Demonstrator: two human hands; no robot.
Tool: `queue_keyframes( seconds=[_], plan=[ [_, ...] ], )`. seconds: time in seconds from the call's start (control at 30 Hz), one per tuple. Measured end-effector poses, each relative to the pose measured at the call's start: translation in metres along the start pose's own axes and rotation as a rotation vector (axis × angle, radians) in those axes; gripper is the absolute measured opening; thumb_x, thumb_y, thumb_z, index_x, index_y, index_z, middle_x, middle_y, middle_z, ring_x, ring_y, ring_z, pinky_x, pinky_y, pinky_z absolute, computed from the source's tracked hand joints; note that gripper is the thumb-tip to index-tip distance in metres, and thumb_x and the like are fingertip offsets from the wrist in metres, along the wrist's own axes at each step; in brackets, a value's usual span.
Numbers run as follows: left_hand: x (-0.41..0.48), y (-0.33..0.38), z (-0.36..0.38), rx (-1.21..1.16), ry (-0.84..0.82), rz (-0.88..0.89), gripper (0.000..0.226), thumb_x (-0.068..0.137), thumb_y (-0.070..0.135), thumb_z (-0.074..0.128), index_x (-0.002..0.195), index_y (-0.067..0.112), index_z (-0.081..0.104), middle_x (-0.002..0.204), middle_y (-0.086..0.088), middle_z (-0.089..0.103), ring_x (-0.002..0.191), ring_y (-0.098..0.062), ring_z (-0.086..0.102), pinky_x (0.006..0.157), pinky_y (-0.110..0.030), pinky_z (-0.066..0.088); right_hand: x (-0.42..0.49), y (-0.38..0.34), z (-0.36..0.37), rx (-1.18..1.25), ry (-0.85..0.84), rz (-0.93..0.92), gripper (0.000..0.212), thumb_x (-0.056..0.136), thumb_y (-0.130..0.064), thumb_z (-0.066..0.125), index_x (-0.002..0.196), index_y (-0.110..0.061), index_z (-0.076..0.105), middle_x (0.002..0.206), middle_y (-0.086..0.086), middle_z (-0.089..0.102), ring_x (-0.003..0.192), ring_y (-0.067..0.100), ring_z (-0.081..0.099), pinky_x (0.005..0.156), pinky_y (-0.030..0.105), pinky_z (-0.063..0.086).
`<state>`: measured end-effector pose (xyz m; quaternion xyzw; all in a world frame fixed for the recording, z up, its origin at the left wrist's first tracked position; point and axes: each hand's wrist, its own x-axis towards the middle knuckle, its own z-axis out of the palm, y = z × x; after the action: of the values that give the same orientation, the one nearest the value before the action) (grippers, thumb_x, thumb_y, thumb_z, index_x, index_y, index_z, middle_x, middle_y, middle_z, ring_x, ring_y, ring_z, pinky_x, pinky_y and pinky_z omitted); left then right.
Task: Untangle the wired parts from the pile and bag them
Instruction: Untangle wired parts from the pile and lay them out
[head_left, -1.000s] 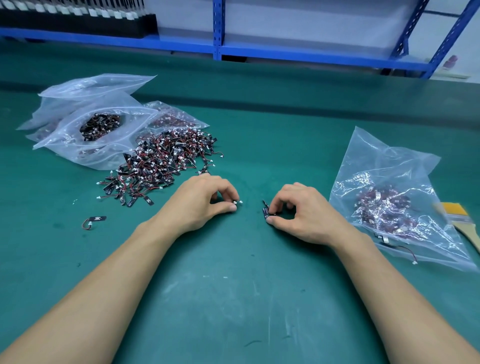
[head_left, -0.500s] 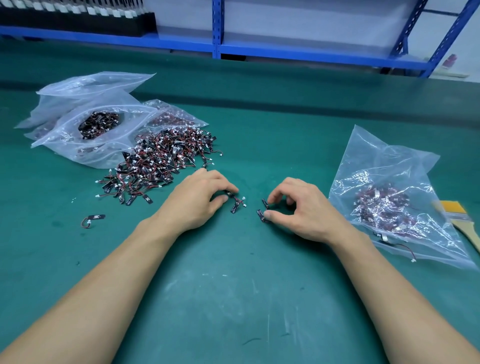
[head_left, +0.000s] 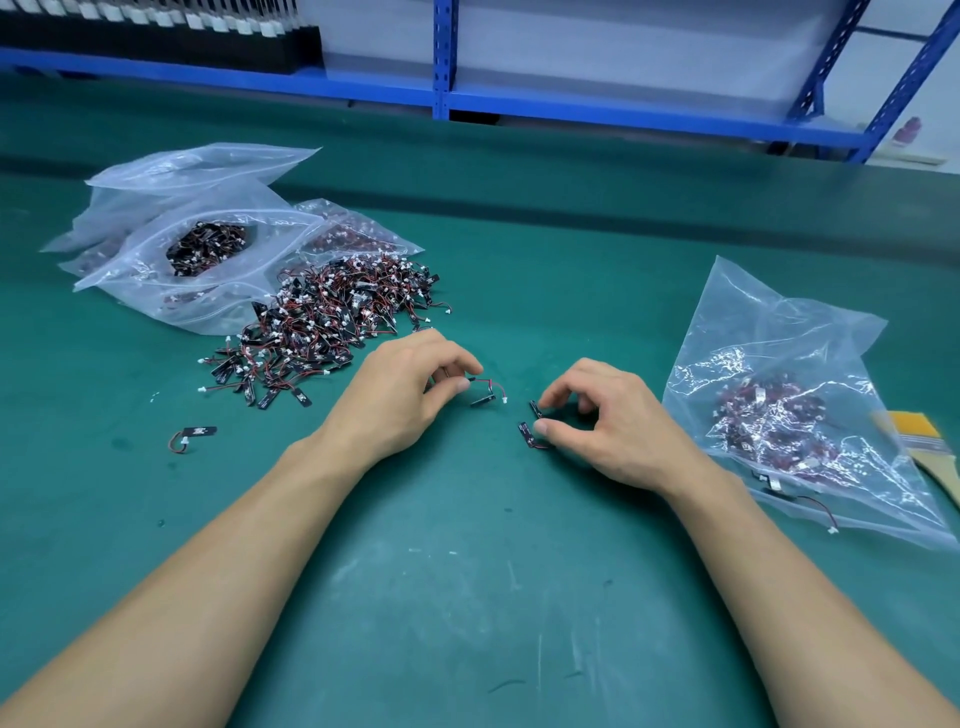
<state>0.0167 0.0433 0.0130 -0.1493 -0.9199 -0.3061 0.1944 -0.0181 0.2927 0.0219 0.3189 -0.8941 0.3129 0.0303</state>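
A pile of small black wired parts (head_left: 332, 327) with red wires and white plugs lies on the green mat, left of centre. My left hand (head_left: 410, 395) pinches one wired part (head_left: 485, 392) between thumb and fingers, its wire and plug trailing right. My right hand (head_left: 608, 421) pinches two black parts (head_left: 530, 423) at its fingertips, just right of the left hand. A clear bag (head_left: 789, 410) holding bagged parts lies to the right of my right hand.
Several clear bags (head_left: 197, 249) with more parts sit behind the pile at the left. A single loose part (head_left: 195, 434) lies alone at the left. A brush (head_left: 919, 441) lies at the right edge. Blue shelving (head_left: 444, 57) runs along the back.
My left hand has lifted slightly and drawn its part away from the one in my right hand; the wire and plug now show between the hands.
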Motion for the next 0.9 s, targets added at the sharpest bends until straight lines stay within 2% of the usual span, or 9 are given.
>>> queue_keyframes(
  seconds=[0.2, 0.4, 0.57, 0.67, 0.73, 0.8, 0.9],
  plan=[
    [0.001, 0.006, -0.002, -0.052, 0.032, 0.02, 0.011, 0.089, 0.008, 0.072, 0.095, 0.017, 0.076, 0.086, 0.004, 0.063, 0.074, -0.014, 0.061, 0.073, -0.034, 0.052, 0.0, -0.001, -0.001, 0.011, 0.0, 0.007, 0.015, 0.082, -0.03, 0.08, 0.089, -0.022, 0.07, 0.085, -0.018, 0.054, 0.082, -0.007, 0.048, 0.071, 0.009, 0.035],
    [-0.002, 0.011, -0.004, -0.099, -0.051, 0.011, 0.013, 0.087, 0.01, 0.073, 0.092, 0.021, 0.076, 0.081, 0.009, 0.07, 0.071, -0.011, 0.062, 0.071, -0.032, 0.052, 0.0, -0.001, -0.001, 0.01, -0.008, 0.014, 0.014, 0.082, -0.03, 0.079, 0.089, -0.025, 0.069, 0.086, -0.018, 0.054, 0.082, -0.007, 0.048, 0.071, 0.009, 0.035],
    [-0.003, 0.015, -0.002, -0.318, -0.126, -0.1, 0.017, 0.086, 0.009, 0.075, 0.094, 0.024, 0.075, 0.076, 0.009, 0.072, 0.07, -0.014, 0.067, 0.068, -0.023, 0.053, 0.0, -0.001, -0.002, 0.013, -0.01, 0.016, 0.014, 0.082, -0.029, 0.079, 0.091, -0.026, 0.069, 0.087, -0.018, 0.054, 0.079, -0.002, 0.046, 0.071, 0.012, 0.034],
    [-0.003, 0.015, -0.001, -0.411, -0.138, -0.141, 0.019, 0.086, 0.006, 0.075, 0.092, 0.023, 0.073, 0.075, 0.007, 0.072, 0.065, -0.016, 0.069, 0.064, -0.021, 0.053, 0.0, -0.001, -0.002, 0.018, -0.019, 0.014, 0.012, 0.083, -0.025, 0.075, 0.094, -0.025, 0.069, 0.094, -0.012, 0.06, 0.082, 0.005, 0.047, 0.076, 0.022, 0.038],
    [-0.003, 0.016, 0.0, -0.469, -0.126, -0.162, 0.021, 0.085, 0.003, 0.075, 0.093, 0.022, 0.071, 0.078, 0.003, 0.072, 0.065, -0.018, 0.071, 0.065, -0.024, 0.055, -0.001, -0.004, 0.0, 0.044, -0.008, 0.004, 0.016, 0.081, -0.032, 0.073, 0.096, -0.025, 0.071, 0.097, -0.012, 0.063, 0.089, 0.008, 0.049, 0.08, 0.023, 0.04],
    [-0.003, 0.017, 0.001, -0.542, -0.112, -0.187, 0.021, 0.085, 0.002, 0.075, 0.094, 0.02, 0.069, 0.08, -0.001, 0.072, 0.065, -0.022, 0.071, 0.066, -0.027, 0.057, 0.0, -0.008, 0.004, 0.059, 0.025, 0.005, 0.023, 0.08, -0.04, 0.078, 0.096, -0.025, 0.072, 0.097, -0.012, 0.064, 0.094, 0.012, 0.051, 0.084, 0.026, 0.043],
    [-0.002, 0.018, 0.003, -0.654, -0.107, -0.209, 0.019, 0.084, 0.001, 0.075, 0.095, 0.015, 0.066, 0.08, -0.004, 0.071, 0.066, -0.025, 0.071, 0.068, -0.027, 0.056, 0.002, -0.014, 0.012, 0.069, 0.089, 0.016, 0.027, 0.078, -0.044, 0.082, 0.098, -0.026, 0.076, 0.095, -0.01, 0.066, 0.091, 0.012, 0.05, 0.085, 0.029, 0.044]
  ],
)
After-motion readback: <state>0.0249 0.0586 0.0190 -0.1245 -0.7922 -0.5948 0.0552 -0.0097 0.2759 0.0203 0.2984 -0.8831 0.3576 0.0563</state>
